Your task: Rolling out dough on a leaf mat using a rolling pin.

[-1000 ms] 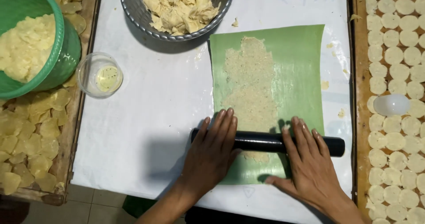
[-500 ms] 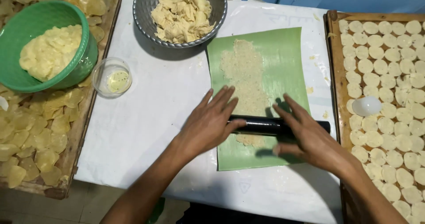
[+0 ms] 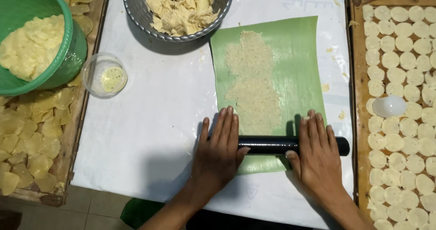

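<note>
No packages, labels, signs or screens.

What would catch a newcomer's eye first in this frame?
Dead centre, the left hand and right hand lie flat on a black rolling pin across the near end of a green banana leaf, which carries a thin sheet of pale rolled dough. At the right edge, a wooden tray packed with small round discs; far left, a green bowl of yellowish mash.
</note>
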